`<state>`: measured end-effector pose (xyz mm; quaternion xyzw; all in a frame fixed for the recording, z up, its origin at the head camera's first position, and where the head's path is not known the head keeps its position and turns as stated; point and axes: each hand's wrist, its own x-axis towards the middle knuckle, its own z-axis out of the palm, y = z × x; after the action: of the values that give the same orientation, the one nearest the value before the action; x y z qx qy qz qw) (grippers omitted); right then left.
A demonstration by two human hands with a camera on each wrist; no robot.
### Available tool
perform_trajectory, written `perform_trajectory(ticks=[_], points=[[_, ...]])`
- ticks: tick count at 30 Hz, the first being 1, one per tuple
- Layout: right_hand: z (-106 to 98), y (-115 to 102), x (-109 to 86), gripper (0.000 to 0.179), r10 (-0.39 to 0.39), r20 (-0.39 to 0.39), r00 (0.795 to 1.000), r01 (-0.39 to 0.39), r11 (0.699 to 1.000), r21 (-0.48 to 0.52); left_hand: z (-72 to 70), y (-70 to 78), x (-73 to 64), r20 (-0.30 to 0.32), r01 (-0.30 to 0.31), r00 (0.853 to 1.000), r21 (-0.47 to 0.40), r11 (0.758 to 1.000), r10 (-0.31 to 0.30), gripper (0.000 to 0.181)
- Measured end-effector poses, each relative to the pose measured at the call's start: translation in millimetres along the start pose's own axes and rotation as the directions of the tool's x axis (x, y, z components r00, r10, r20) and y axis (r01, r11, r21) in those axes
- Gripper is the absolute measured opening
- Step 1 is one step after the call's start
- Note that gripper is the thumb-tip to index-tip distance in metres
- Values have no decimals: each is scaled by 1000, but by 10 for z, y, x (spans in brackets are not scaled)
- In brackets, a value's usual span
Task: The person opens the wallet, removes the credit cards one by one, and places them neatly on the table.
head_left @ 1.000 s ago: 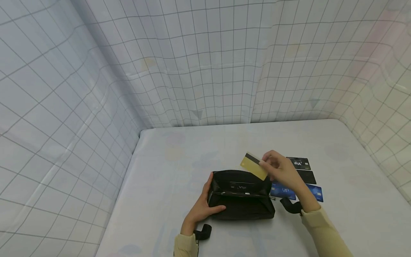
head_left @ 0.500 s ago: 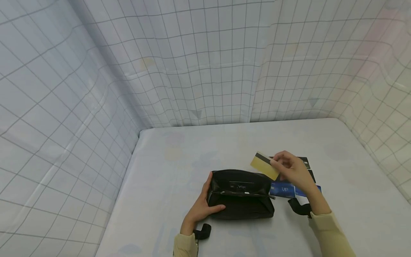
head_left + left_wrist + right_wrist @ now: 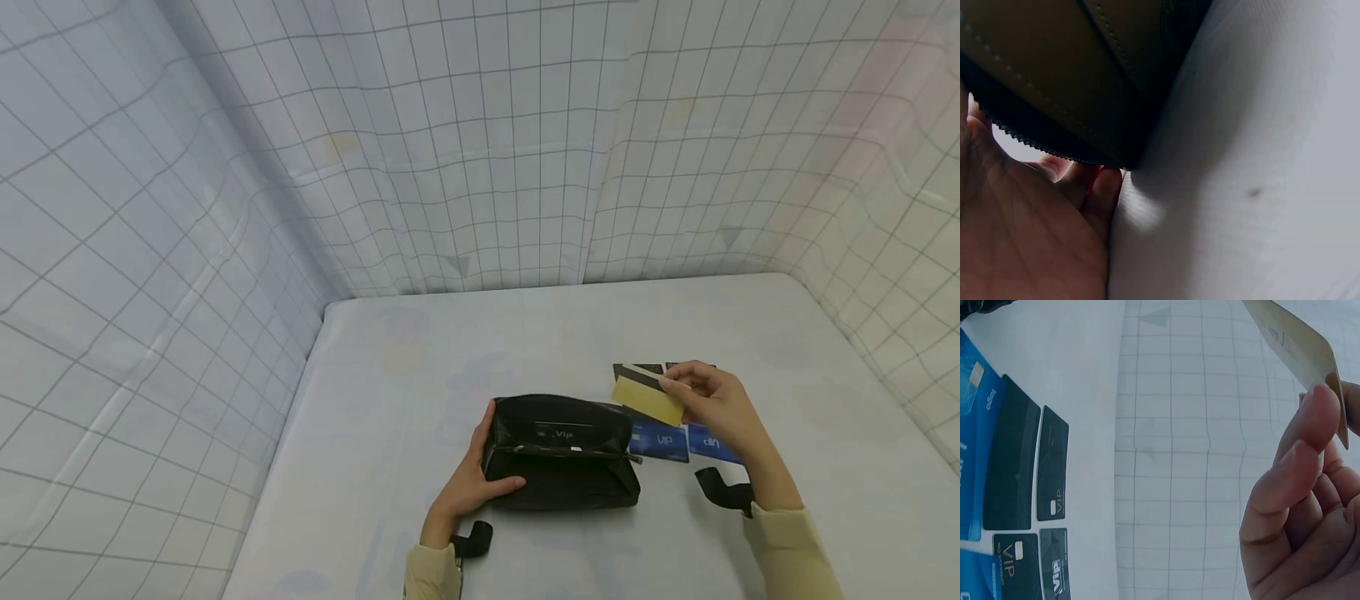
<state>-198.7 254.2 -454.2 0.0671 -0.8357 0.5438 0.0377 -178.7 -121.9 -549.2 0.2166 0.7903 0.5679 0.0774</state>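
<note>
A black zip wallet (image 3: pixel 562 492) stands gaping on the table, with a dark card marked Vip (image 3: pixel 564 434) showing inside. My left hand (image 3: pixel 465 487) grips its left end, thumb across the front and fingers round the side. In the left wrist view, the fingers lie along the wallet's zip edge (image 3: pixel 1041 150). Between thumb and fingers, my right hand (image 3: pixel 723 408) pinches a yellow card (image 3: pixel 648 398) with a dark stripe. The card is raised and tilted, overlapping the cards on the table in the head view. The right wrist view shows its other face, pale gold (image 3: pixel 1297 347).
Two blue VIP cards (image 3: pixel 660 442) lie side by side right of the wallet. Several black cards (image 3: pixel 1013 462) are laid in rows beyond them, partly hidden by the right hand in the head view. White gridded curtains (image 3: pixel 465 150) surround the white table (image 3: pixel 397 358).
My right hand has moved right with the yellow card, from over the wallet's right end to over the laid-out cards. The left hand and wallet have stayed in place.
</note>
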Motion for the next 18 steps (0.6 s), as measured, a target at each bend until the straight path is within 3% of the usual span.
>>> perform_trajectory(ticks=[5,12,18], points=[[-73,43,-73,27,34,-24,999,-35,999,-41,16,-145,19,-2,0,1000,-6,1000,0,113],[-157,106,-162,33,78,-58,995,-82,994,-72,-51,245,-30,37,17,999,-23,1000,-17,106],[-191,173,-193,41,146,-93,985,-156,982,-111,-45,253,-27,29,23,999,-17,1000,-22,107]])
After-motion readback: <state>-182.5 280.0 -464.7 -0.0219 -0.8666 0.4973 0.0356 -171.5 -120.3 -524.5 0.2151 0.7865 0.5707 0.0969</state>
